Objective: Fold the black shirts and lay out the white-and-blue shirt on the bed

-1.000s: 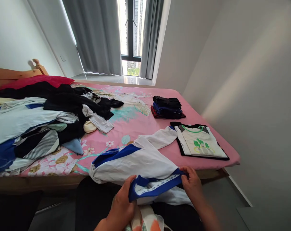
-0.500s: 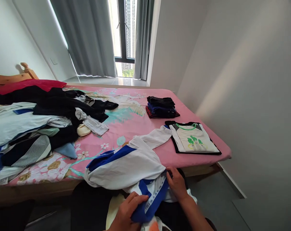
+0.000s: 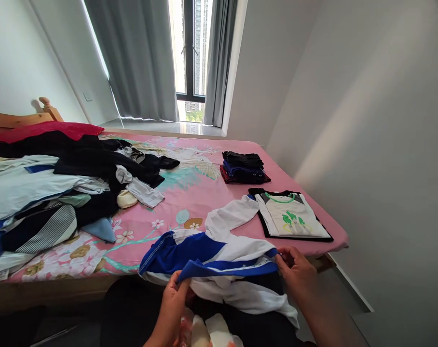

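A white and blue long-sleeved shirt [image 3: 200,248] lies partly on the bed's near edge and partly over my lap. My left hand [image 3: 175,296] pinches one end of its blue band, and my right hand [image 3: 294,270] pinches the other end. Between them the band is stretched out sideways, with a white printed strip along it. One white sleeve reaches back toward a folded white T-shirt [image 3: 291,217] with a green collar and green print. The other sleeve hangs over my dark-clad legs.
A heap of loose clothes [image 3: 77,178] covers the left of the bed [image 3: 190,193]. A stack of folded dark clothes [image 3: 244,167] sits farther back on the right. A wall [image 3: 367,120] rises beyond the bed's right side.
My hands have moved apart, the right one to the right and the left one leftward. The bunched blue band is now drawn out nearly straight between them.
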A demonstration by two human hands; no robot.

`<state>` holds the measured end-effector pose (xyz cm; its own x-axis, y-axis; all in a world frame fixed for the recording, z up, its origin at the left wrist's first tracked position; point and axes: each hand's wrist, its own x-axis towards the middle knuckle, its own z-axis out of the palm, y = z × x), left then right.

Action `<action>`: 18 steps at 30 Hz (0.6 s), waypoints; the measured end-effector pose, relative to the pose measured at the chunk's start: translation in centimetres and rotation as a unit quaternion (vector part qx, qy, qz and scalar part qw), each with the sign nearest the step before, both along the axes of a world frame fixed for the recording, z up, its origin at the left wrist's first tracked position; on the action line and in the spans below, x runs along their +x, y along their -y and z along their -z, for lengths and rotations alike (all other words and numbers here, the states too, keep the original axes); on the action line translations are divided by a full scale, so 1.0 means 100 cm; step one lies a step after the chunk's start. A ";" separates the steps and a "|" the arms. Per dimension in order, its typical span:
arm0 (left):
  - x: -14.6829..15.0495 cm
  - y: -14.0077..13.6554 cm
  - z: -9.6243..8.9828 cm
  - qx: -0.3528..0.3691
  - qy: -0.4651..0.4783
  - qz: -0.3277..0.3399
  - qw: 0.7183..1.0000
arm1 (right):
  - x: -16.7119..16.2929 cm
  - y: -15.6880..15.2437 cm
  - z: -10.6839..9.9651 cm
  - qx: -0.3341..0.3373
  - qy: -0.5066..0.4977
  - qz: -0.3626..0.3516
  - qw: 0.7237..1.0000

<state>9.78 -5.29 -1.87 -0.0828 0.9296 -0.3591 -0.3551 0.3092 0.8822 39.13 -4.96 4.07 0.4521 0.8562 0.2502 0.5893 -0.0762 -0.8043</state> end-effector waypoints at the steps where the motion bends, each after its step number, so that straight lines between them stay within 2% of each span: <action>1: 0.001 -0.002 -0.006 -0.001 0.041 -0.006 0.999 | 0.000 0.003 -0.004 -0.013 -0.036 -0.010 0.999; 4: 0.003 -0.006 -0.027 0.036 0.062 -0.020 0.997 | 0.001 0.011 -0.022 -0.041 -0.163 -0.086 0.982; 5: 0.004 -0.006 -0.034 0.054 0.052 -0.023 0.997 | 0.001 0.012 -0.028 -0.054 -0.178 -0.123 0.975; 7: 0.006 -0.008 -0.043 0.088 0.028 -0.022 0.995 | 0.003 0.009 -0.039 -0.061 -0.132 -0.169 0.975; 10: 0.004 -0.011 -0.051 0.123 -0.021 -0.012 0.992 | 0.008 0.001 -0.054 0.002 -0.005 -0.128 0.992; 13: -0.008 -0.021 -0.066 0.158 -0.084 0.008 0.984 | 0.013 -0.005 -0.076 0.075 0.022 -0.064 0.995; 15: -0.019 -0.035 -0.090 0.205 -0.162 0.025 0.965 | 0.012 -0.009 -0.101 0.129 0.050 -0.033 0.990; 16: -0.025 -0.044 -0.108 0.235 -0.215 0.030 0.948 | 0.010 -0.012 -0.116 0.159 0.071 -0.017 0.985; 18: -0.036 -0.064 -0.156 0.295 -0.334 0.015 0.895 | 0.004 -0.016 -0.154 0.217 0.107 0.012 0.970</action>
<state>6.16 1.11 13.70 -0.0666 0.9465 0.3158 0.3127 -0.2807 0.9074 39.57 -3.32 19.44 0.3683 0.6385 0.6757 0.7492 0.2265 -0.6224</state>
